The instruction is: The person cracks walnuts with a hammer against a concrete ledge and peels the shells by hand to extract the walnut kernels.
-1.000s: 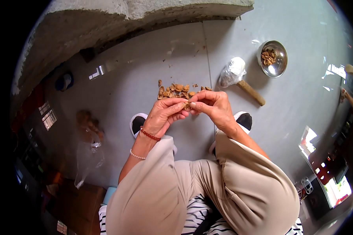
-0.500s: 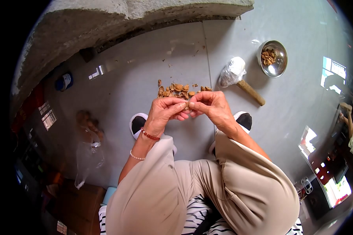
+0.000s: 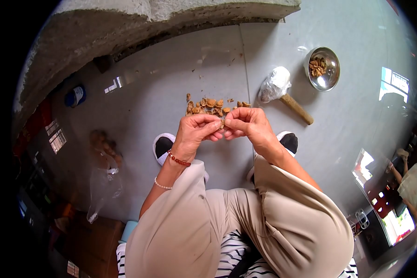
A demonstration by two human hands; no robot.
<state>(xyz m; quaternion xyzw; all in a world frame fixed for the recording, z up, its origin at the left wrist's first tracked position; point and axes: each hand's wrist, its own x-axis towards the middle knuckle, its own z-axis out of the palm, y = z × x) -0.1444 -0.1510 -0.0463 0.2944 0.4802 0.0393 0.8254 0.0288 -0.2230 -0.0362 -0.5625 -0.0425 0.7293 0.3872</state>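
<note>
Between the fingertips of both my hands is a small walnut piece (image 3: 222,124). My left hand (image 3: 193,133) pinches it from the left, with a red bead bracelet and a pale one on that arm. From the right, my right hand (image 3: 251,126) pinches the same piece. Just beyond the fingers, broken walnut shells (image 3: 211,104) lie in a loose pile on the grey floor, partly hidden by my hands. A steel bowl (image 3: 329,82) at the upper right holds walnut kernels (image 3: 318,67).
A hammer (image 3: 295,109) with a plastic-wrapped head lies left of the bowl. A clear bag (image 3: 107,180) with brown items lies at left, below a blue container (image 3: 75,96). A concrete slab (image 3: 171,16) spans the top. Another person (image 3: 412,190) is at the far right.
My hands stay together at nearly the same spot, their fingers shifting slightly around the walnut piece. At the far right, the other person has moved lower in the view.
</note>
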